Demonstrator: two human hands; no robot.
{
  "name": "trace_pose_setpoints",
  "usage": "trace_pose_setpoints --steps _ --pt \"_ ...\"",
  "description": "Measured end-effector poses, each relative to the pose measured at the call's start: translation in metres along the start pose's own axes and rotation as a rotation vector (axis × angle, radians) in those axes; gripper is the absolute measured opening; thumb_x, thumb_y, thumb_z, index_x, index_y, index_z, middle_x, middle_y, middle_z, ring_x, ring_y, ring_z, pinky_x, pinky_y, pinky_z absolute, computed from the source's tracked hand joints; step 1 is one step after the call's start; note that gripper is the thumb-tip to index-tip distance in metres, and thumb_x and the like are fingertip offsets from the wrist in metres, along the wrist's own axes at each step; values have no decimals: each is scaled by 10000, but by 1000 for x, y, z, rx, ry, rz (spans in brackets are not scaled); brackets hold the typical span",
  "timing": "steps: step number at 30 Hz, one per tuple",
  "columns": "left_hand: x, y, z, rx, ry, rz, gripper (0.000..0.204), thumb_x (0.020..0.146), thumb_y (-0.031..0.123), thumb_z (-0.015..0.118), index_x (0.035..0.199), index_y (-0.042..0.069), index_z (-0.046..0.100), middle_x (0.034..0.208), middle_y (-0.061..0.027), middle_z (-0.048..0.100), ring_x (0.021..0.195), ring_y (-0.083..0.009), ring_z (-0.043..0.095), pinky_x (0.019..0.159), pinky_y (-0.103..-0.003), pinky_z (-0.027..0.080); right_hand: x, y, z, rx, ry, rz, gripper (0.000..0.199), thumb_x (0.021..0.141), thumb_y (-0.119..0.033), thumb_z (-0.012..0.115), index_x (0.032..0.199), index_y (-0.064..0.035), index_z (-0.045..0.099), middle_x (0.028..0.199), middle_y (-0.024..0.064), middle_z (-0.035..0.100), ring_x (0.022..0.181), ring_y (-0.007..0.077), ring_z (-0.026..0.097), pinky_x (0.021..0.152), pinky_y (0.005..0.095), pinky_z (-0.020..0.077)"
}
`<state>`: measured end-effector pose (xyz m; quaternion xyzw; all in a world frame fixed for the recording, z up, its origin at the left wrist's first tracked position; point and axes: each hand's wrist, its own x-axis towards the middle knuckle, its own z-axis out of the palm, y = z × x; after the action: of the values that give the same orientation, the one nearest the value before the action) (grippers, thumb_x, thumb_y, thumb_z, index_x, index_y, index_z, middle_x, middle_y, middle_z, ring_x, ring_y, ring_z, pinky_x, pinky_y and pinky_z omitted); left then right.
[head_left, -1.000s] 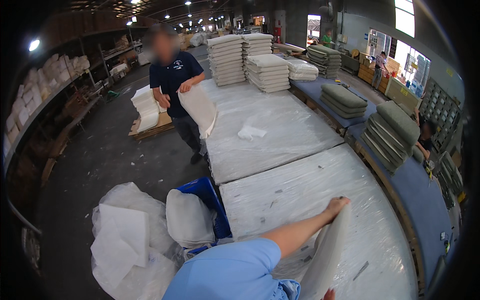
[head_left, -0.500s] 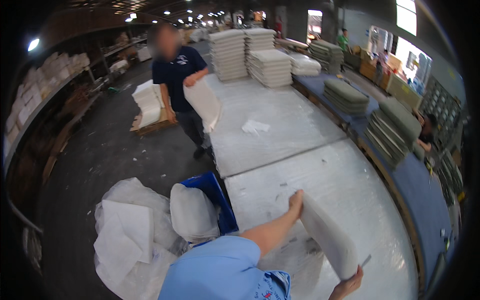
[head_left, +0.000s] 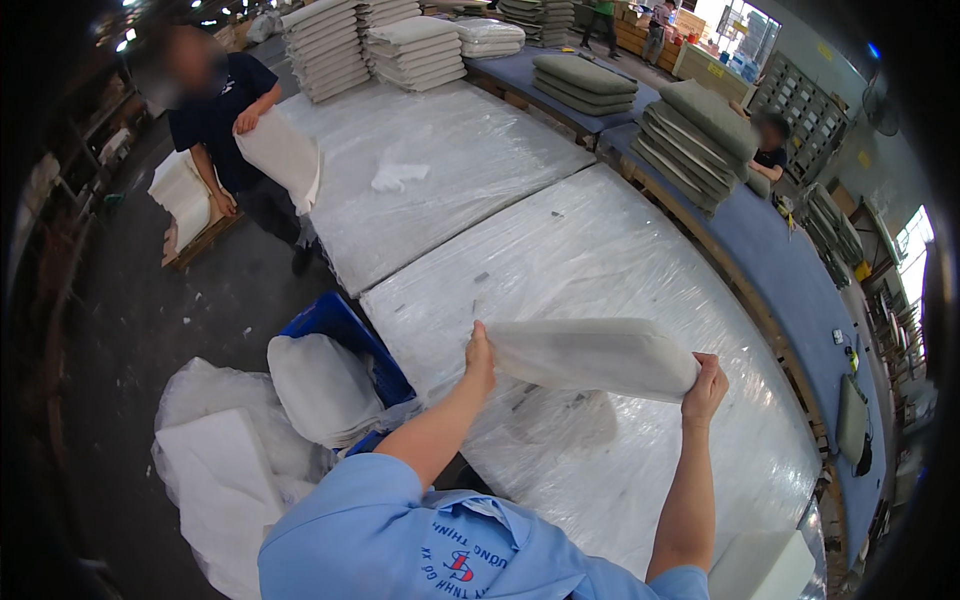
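Observation:
A pale off-white seat cushion (head_left: 595,355) is held up over the plastic-covered table (head_left: 570,250), its long side facing me. My left hand (head_left: 481,358) is closed round its left end, the thumb up at the top corner. At the opposite end my right hand (head_left: 706,388) grips the rounded corner, fingers bent over the edge. The cushion hangs a little above the clear film, and its underside is hidden. Several small grey scraps (head_left: 483,276) lie on the film beyond it.
Left of the table, a blue crate (head_left: 398,384) holds white cushions (head_left: 322,388) beside plastic-wrapped white foam (head_left: 215,460). A person in a dark shirt (head_left: 245,85) holds a white pad (head_left: 283,155). White stacks (head_left: 415,52) and olive cushions (head_left: 690,145) stand farther off. White foam (head_left: 765,562) lies near my right arm.
The cushion has turned from steeply slanted to nearly level, my right hand rising with its end. My view has swung to the right. Both hands keep their hold.

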<state>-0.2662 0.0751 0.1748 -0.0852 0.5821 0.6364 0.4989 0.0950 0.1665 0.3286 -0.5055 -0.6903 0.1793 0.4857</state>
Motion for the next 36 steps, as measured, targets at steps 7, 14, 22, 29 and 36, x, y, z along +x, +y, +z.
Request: trace_pose_setpoints --steps 7,14,22,29,36 --pt "-21 13 -71 615 241 579 695 967 493 691 1471 39 539 1489 -233 507 1331 -405 525 1109 -464 448 0 7 -15 126 -73 -4 583 1100 -385 414 883 50 735 789 129 716 771 203 652 746 340 505" --pt "-180 28 10 1011 -624 1373 645 858 320 820 1399 64 577 1376 -159 586 1276 -361 568 1124 -501 402 -27 13 -39 120 -110 -12 584 1073 -385 423 889 60 753 830 157 737 783 224 666 759 346 507" --pt "-171 18 48 873 -737 1503 632 928 533 706 1373 94 611 1329 -102 649 1278 -329 581 1174 -524 304 -76 12 -46 81 74 80 529 1076 -326 413 914 51 747 847 133 733 808 213 662 786 348 507" --pt "-153 13 67 787 -766 1586 465 1069 454 458 1243 107 713 1281 -84 686 1295 -326 575 1224 -529 221 -140 13 -42 79 228 177 542 1098 -329 378 982 55 743 938 149 743 877 211 666 839 346 506" --pt "-144 11 60 687 -791 1526 390 977 226 463 1207 87 746 1373 -132 654 1431 -387 460 1266 -540 147 -238 0 -17 321 -38 482 534 1123 -357 385 1292 52 685 1318 186 690 1268 286 613 1131 378 419"
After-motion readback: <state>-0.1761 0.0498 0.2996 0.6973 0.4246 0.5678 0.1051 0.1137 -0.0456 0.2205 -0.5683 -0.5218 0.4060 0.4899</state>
